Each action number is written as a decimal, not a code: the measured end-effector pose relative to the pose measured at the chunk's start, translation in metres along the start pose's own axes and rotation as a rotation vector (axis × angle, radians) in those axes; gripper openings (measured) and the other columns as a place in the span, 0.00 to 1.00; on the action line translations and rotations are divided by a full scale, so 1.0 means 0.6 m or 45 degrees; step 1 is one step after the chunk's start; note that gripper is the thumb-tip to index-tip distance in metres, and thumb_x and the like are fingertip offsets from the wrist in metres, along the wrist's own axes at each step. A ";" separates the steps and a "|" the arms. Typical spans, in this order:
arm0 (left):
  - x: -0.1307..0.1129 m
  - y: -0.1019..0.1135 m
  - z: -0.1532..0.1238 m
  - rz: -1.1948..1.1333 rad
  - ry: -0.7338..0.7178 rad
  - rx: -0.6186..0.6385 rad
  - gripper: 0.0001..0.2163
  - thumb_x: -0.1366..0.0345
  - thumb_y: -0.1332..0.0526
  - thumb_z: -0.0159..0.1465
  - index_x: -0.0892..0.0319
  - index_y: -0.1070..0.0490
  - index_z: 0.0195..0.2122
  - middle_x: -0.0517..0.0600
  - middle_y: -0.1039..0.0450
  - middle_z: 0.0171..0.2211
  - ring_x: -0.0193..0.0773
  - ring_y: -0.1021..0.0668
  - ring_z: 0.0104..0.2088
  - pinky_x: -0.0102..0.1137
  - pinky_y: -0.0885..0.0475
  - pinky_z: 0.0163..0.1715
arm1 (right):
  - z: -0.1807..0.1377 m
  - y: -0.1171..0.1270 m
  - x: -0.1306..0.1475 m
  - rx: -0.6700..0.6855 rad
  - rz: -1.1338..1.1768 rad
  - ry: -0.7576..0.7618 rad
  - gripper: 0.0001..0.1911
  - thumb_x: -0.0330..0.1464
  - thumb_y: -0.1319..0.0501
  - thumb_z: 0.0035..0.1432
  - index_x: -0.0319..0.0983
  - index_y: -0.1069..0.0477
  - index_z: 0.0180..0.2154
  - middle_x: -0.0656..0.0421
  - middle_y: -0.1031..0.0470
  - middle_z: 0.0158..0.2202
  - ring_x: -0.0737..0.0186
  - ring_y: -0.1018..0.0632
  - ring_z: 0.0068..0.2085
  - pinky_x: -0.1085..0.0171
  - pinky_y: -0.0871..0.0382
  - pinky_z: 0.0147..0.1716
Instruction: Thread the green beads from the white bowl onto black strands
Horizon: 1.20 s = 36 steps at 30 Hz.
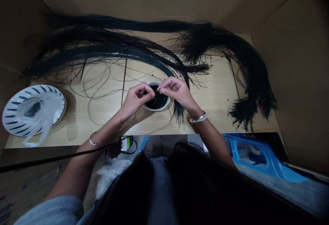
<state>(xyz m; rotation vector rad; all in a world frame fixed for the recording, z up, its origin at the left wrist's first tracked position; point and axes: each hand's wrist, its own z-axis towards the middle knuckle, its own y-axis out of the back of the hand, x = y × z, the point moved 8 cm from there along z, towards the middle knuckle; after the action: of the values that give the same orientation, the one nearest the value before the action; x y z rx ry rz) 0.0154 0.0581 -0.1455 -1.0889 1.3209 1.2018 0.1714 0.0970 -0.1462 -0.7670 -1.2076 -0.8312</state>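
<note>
A small white bowl (164, 106) of tiny dark beads sits on the wooden table (216, 94) in front of me. My left hand (135, 99) hovers at the bowl's left rim, thumb and forefinger pinched on something too small to make out. My right hand (177, 89) is over the bowl's right rim, fingers pinched on a thin dark strand. Long bundles of black strands (123, 46) sweep across the table behind the bowl. One tuft (178, 111) hangs under my right wrist.
A blue-striped plate (15, 105) with a crumpled clear plastic bag (38, 115) stands at the left. Another black bundle (254, 81) drapes at the right. Cardboard walls surround the table. A blue plastic stool (257, 153) is below right.
</note>
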 end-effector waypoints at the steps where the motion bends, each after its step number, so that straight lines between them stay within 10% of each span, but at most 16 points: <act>1: 0.000 -0.001 0.000 0.000 0.002 0.002 0.10 0.58 0.28 0.59 0.59 0.24 0.30 0.50 0.24 0.32 0.36 0.25 0.33 0.29 0.31 0.31 | 0.000 0.000 -0.001 -0.003 0.036 -0.005 0.14 0.41 0.27 0.57 0.40 0.25 0.36 0.59 0.19 0.38 0.63 0.19 0.40 0.60 0.24 0.48; 36: 0.001 0.001 -0.001 -0.017 0.052 -0.010 0.09 0.59 0.30 0.59 0.58 0.24 0.30 0.51 0.22 0.30 0.37 0.24 0.31 0.30 0.29 0.29 | -0.001 -0.004 -0.010 0.057 0.009 -0.108 0.16 0.44 0.27 0.57 0.39 0.19 0.40 0.57 0.17 0.39 0.61 0.18 0.43 0.58 0.24 0.51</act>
<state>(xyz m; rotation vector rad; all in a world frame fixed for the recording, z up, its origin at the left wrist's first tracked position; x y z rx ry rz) 0.0146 0.0575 -0.1457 -1.1315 1.3388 1.1819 0.1686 0.0958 -0.1523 -0.7763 -1.2939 -0.7700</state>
